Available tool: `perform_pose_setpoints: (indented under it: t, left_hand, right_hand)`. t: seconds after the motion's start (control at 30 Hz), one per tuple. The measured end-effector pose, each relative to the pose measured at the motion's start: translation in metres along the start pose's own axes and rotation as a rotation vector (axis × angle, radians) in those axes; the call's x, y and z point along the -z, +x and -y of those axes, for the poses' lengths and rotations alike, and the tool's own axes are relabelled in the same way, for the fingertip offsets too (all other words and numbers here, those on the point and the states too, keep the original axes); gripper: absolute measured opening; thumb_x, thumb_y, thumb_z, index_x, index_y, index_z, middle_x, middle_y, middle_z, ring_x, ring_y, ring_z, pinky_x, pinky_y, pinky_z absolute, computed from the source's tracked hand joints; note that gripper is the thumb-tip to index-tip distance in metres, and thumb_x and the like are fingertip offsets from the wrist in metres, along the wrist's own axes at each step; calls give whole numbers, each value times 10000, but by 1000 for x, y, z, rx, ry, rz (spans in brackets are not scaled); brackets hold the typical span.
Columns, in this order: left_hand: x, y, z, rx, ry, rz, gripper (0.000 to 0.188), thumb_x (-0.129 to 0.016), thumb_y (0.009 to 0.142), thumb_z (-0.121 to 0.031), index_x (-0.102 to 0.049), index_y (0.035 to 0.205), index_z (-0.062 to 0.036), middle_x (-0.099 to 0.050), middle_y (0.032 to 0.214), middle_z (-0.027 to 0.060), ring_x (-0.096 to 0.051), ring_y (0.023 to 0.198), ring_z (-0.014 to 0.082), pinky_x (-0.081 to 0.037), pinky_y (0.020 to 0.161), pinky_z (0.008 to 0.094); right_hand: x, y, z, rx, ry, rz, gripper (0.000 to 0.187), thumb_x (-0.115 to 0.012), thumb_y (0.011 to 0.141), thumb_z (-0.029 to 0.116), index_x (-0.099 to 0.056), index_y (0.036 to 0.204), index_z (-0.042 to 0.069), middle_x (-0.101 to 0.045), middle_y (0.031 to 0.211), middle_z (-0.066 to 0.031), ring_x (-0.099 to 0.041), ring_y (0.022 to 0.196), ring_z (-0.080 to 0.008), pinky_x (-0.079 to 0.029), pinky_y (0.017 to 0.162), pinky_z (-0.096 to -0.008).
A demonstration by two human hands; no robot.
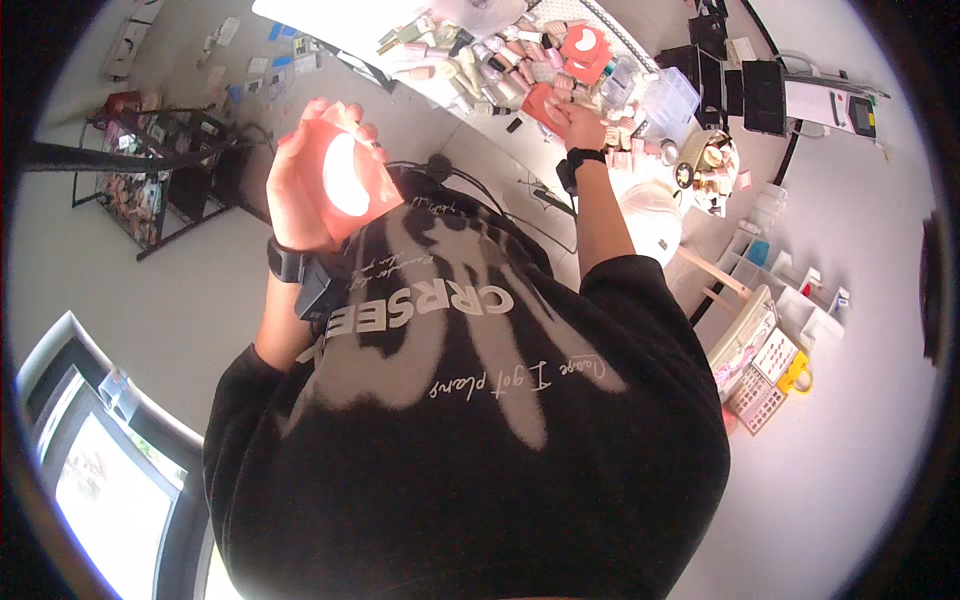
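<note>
My left hand is raised at the left, in front of my shirt. Its fingers wrap round a flat coral packet with a white crescent on its face. Over the table's near edge reaches my right hand. Its fingers are closed on the edge of a second coral packet, which lies among the bottles. A third coral packet with a crescent rests farther back on the pile. Small bottles and tubes in pink, white and beige crowd round it.
Clear plastic boxes stand right of the pile. A round container of small items and a white rounded object are nearer. A black rack stands at the left, and a cable runs below the table edge.
</note>
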State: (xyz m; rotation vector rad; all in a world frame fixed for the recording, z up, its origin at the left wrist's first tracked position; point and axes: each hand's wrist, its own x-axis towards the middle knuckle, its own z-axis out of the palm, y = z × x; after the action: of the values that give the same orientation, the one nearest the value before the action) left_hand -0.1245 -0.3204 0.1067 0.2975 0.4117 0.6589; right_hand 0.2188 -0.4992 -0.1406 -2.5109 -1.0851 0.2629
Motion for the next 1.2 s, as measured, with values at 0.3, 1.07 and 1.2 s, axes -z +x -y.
perform_pose_setpoints:
  t: [0.3,1.07,1.2]
  left_hand:
    - [1,7,-5,60,11,66,271,-559,875,-262,-536,1095,-104,-542,1044,124,-555,927,267,-499,802,406]
    - [16,4,-24,6,-10,-7,312,-574,861,-282,-527,1108,-99,-535,1038,123,-555,916,260,-501,790,397]
    - [16,6,-26,6,-22,7,299,-555,870,-275,-527,1109,-98,-535,1045,127,-556,913,259,-502,792,391]
  right_hand:
    - [2,-1,-7,59,100,90,432,-808,703,274,-674,1086,126,-655,1118,-105,-614,1013,-303,-483,878,-390]
    - [46,22,33,24,39,162,520,-768,704,345,-632,1154,122,-671,1042,-161,-634,961,-344,-504,844,-410]
    - [30,29,7,-12,-112,127,517,-785,689,314,-626,1136,108,-685,991,-149,-649,946,-316,-509,823,-406]
